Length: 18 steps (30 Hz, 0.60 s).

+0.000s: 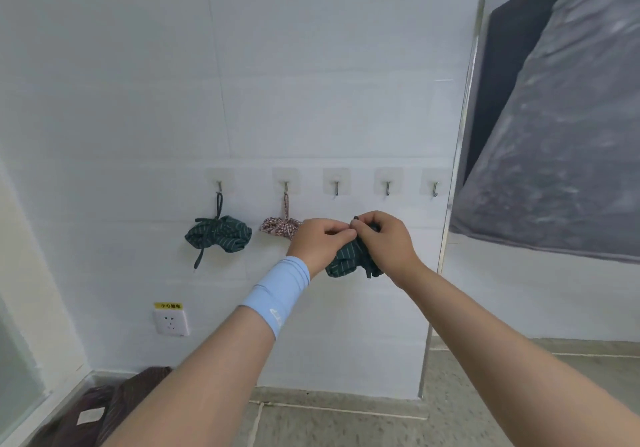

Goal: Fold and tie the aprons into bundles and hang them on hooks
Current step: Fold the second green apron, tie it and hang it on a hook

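Currently in hand: dark green white-striped apron bundle (pixel 346 261), held in front of the white tiled wall (pixel 311 83), below the third hook (pixel 336 188) and fourth hook (pixel 388 188).
Long axis: slanted, with the thick end at lower left and the narrow end up at the fingertips; a dark strap end (pixel 356 218) pokes out at the top.
Left hand (pixel 317 242): fingers curled, pinching the bundle's upper part; a pale blue wristband (pixel 277 294) is on the wrist.
Right hand (pixel 384 242): fingers curled over the top, pinching the strap end.
First hook (pixel 219 187): carries a hung green striped bundle (pixel 218 235) by its loop, with one strap dangling.
Second hook (pixel 286 187): carries a pink patterned bundle (pixel 280 227), partly hidden behind the left hand.
Fifth hook (pixel 434 188): bare metal, last in the row.
Edge: a shiny metal corner strip (pixel 453 204) stands just right of the fifth hook, with a grey draped cloth (pixel 571 135) beyond it.
Lower left: brown striped fabric heap (pixel 104 408); white wall socket (pixel 171 322) above it.
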Available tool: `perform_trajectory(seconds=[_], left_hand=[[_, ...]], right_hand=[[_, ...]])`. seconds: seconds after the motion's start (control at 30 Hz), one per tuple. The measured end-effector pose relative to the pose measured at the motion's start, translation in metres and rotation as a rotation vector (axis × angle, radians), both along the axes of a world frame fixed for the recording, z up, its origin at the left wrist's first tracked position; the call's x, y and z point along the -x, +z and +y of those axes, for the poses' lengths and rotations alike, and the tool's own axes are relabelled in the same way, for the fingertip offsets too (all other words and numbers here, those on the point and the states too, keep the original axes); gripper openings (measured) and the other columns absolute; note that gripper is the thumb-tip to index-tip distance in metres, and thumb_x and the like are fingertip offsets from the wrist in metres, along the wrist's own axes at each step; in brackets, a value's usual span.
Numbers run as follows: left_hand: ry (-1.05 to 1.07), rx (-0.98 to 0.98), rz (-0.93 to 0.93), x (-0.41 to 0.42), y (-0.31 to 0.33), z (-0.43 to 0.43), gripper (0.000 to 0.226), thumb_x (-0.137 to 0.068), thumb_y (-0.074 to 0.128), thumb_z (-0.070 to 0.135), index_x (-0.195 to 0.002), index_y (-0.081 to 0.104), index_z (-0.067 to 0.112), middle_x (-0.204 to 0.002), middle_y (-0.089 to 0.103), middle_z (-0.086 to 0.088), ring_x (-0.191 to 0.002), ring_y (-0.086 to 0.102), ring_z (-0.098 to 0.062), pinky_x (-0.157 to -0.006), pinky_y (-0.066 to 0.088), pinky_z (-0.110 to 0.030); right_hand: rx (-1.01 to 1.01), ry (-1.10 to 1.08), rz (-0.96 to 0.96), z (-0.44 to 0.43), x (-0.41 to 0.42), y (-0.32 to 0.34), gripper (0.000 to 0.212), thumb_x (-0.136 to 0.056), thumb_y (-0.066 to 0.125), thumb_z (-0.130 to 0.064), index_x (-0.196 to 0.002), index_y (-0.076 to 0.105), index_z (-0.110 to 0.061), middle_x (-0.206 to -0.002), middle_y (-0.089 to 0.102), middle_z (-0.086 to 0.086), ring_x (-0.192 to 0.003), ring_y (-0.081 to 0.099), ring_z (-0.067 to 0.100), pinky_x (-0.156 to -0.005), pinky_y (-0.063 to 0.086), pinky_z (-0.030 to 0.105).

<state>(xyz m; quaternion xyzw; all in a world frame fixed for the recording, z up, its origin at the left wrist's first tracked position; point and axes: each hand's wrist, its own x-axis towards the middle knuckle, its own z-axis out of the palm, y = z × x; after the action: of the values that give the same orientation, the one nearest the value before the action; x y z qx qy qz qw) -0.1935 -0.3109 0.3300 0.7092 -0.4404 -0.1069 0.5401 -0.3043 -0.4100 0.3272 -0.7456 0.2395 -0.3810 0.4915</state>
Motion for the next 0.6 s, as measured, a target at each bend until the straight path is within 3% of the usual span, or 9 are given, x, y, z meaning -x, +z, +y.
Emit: perform_trajectory(seconds=[0.1, 0.2, 0.27, 0.33, 0.43, 0.53, 0.6], left_hand=[[-0.064, -0.011, 0.205, -0.003, 0.016, -0.015, 0.017, -0.088, 0.072, 0.018, -0.104, 0.076, 0.016, -0.101, 0.075, 0.003, -0.094, 0.07, -0.011, -0.077, 0.054, -0.017], [-0.097, -0.03, 0.301, -0.012, 0.028, -0.023, 0.014, -0.088, 0.073, 0.018, -0.102, 0.075, 0.018, -0.102, 0.075, -0.001, -0.099, 0.069, -0.015, -0.086, 0.054, -0.024], [-0.078, -0.001, 0.325, -0.017, 0.034, -0.023, 0.013, -0.087, 0.073, 0.018, -0.1, 0.074, 0.016, -0.099, 0.075, -0.001, -0.093, 0.069, -0.015, -0.081, 0.054, -0.024], [-0.013, 0.026, 0.294, -0.02, 0.039, -0.022, 0.016, -0.086, 0.073, 0.019, -0.101, 0.072, 0.013, -0.096, 0.074, -0.001, -0.085, 0.067, -0.014, -0.072, 0.053, -0.023], [0.127, 0.101, 0.234, -0.026, 0.041, -0.024, 0.017, -0.08, 0.076, 0.019, -0.094, 0.068, 0.015, -0.092, 0.074, -0.001, -0.078, 0.068, -0.015, -0.07, 0.057, -0.027], [0.25, 0.177, 0.176, -0.032, 0.041, -0.03, 0.014, -0.075, 0.077, 0.02, -0.085, 0.068, 0.018, -0.086, 0.073, 0.001, -0.077, 0.07, -0.015, -0.071, 0.058, -0.029], [0.332, 0.18, 0.088, -0.035, 0.042, -0.035, 0.01, -0.074, 0.075, 0.022, -0.082, 0.068, 0.02, -0.082, 0.071, 0.004, -0.075, 0.067, -0.012, -0.069, 0.056, -0.027]], right_hand=[[0.002, -0.022, -0.035, -0.018, -0.001, 0.01, 0.022, -0.089, 0.07, -0.032, -0.089, 0.066, -0.011, -0.077, 0.068, 0.006, -0.044, 0.057, 0.024, -0.036, 0.039, 0.024], [0.031, -0.003, -0.053, -0.028, -0.006, 0.019, 0.027, -0.087, 0.071, -0.034, -0.083, 0.066, -0.008, -0.072, 0.067, 0.007, -0.039, 0.053, 0.02, -0.035, 0.037, 0.024], [0.075, 0.015, -0.044, -0.032, -0.013, 0.026, 0.024, -0.089, 0.069, -0.031, -0.08, 0.067, -0.009, -0.07, 0.066, 0.006, -0.037, 0.052, 0.016, -0.035, 0.037, 0.024], [0.118, 0.031, -0.036, -0.035, -0.021, 0.03, 0.022, -0.09, 0.067, -0.028, -0.077, 0.068, -0.011, -0.073, 0.066, 0.005, -0.035, 0.051, 0.009, -0.034, 0.036, 0.023], [0.166, 0.01, -0.041, -0.032, -0.036, 0.033, 0.02, -0.092, 0.064, -0.026, -0.075, 0.068, -0.015, -0.073, 0.066, 0.001, -0.039, 0.053, 0.005, -0.035, 0.038, 0.024], [0.148, -0.057, -0.087, -0.029, -0.051, 0.033, 0.021, -0.092, 0.062, -0.025, -0.074, 0.067, -0.017, -0.065, 0.065, -0.002, -0.042, 0.058, 0.015, -0.034, 0.043, 0.029], [0.158, -0.126, -0.071, -0.029, -0.062, 0.033, 0.02, -0.092, 0.061, -0.028, -0.074, 0.067, -0.021, -0.063, 0.065, -0.007, -0.05, 0.062, 0.017, -0.042, 0.046, 0.028]])
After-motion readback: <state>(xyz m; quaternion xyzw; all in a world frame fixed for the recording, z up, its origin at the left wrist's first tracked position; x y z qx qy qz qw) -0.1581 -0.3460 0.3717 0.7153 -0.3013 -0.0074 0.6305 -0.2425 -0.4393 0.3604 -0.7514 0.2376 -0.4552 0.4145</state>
